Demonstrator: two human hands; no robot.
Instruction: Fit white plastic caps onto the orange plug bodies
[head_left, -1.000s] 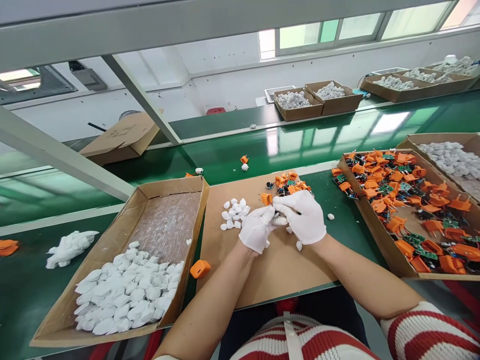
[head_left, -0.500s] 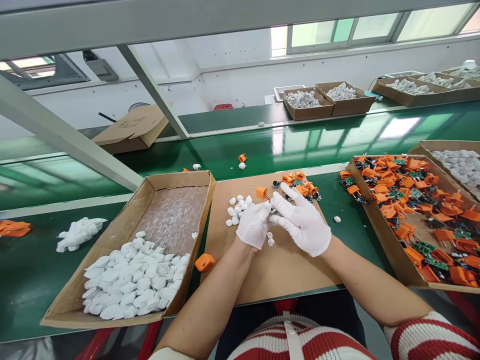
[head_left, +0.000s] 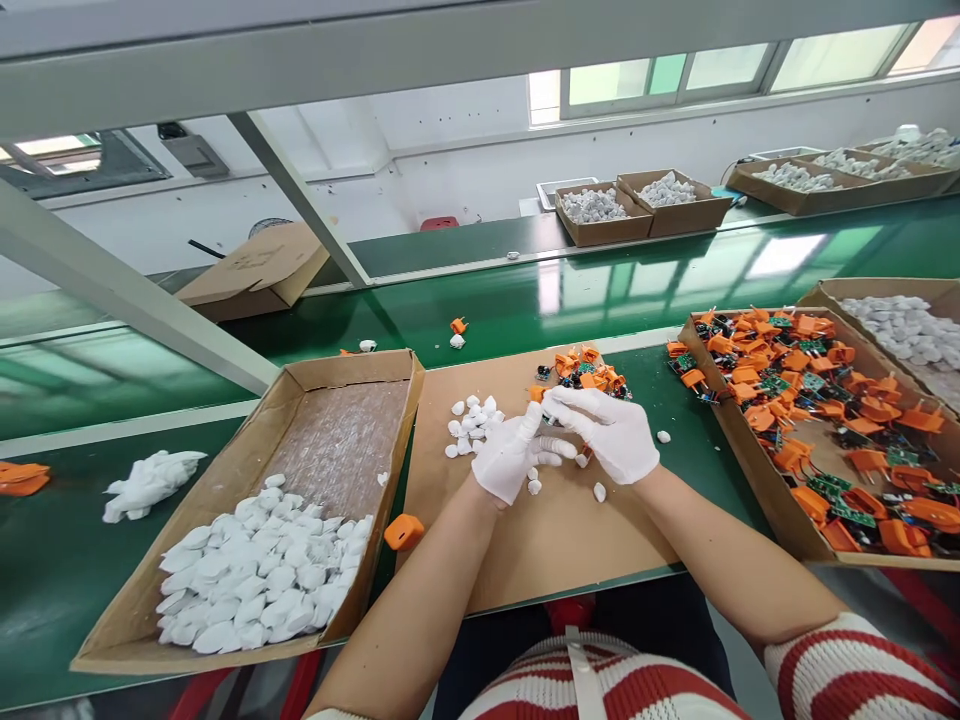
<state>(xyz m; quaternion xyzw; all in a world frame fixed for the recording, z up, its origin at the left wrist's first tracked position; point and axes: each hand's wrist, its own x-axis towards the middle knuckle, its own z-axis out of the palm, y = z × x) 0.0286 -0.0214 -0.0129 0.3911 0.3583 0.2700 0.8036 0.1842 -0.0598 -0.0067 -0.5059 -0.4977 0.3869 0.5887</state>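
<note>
Both hands wear white gloves and meet over a sheet of brown cardboard (head_left: pixel 555 540). My left hand (head_left: pixel 510 458) is curled, fingers pinched round a small part I cannot make out. My right hand (head_left: pixel 611 432) is closed against it, holding an orange plug part (head_left: pixel 537 393) that shows at the fingertips. A small pile of orange plugs with circuit boards (head_left: pixel 589 368) lies just beyond the hands. Loose white caps (head_left: pixel 471 422) lie to the left of my left hand.
A cardboard tray (head_left: pixel 341 375) on the left holds several white shells (head_left: pixel 255 575). An orange piece (head_left: pixel 403 531) lies beside it. At right, a tray (head_left: pixel 742 450) is full of orange plug boards; another holds white parts (head_left: pixel 907 325). A crumpled white glove (head_left: pixel 150 480) lies far left. Green conveyor belt (head_left: pixel 637 280) behind.
My right hand's fingers, stretched out half a second ago, have curled back onto the left hand. The orange part moved from the left fingertips in toward both hands. The view shifted slightly.
</note>
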